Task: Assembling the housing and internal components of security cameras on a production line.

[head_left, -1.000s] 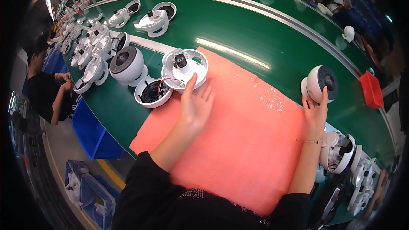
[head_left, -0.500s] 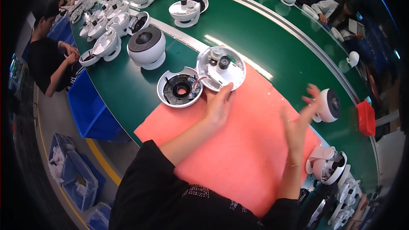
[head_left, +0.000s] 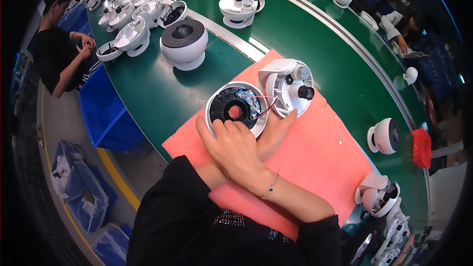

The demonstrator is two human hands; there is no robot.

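Observation:
An opened white ball-shaped camera lies in two parts, joined by thin wires, above the pink foam mat (head_left: 305, 167). My left hand (head_left: 277, 130) passes beneath my right forearm and grips the lower edge of the camera body (head_left: 285, 99), which shows a black lens barrel and a motor inside. Crossing over it, my right hand (head_left: 231, 143) has its fingers on the near rim of the round cover (head_left: 222, 104). That cover has a black inside, a small blue circuit board and a central hole. Its thumb and some fingertips are partly hidden.
A closed white camera (head_left: 185, 47) stands on the green table at left, with several opened ones (head_left: 133, 34) behind. Another camera (head_left: 384, 135) and a red bin (head_left: 421, 148) stand right. A co-worker (head_left: 61, 49) sits left, beside a blue bin (head_left: 111, 113).
My right hand has swung left from beside the standing camera, across my left arm, onto the cover. The camera body has turned and moved right, and its bracket now shows.

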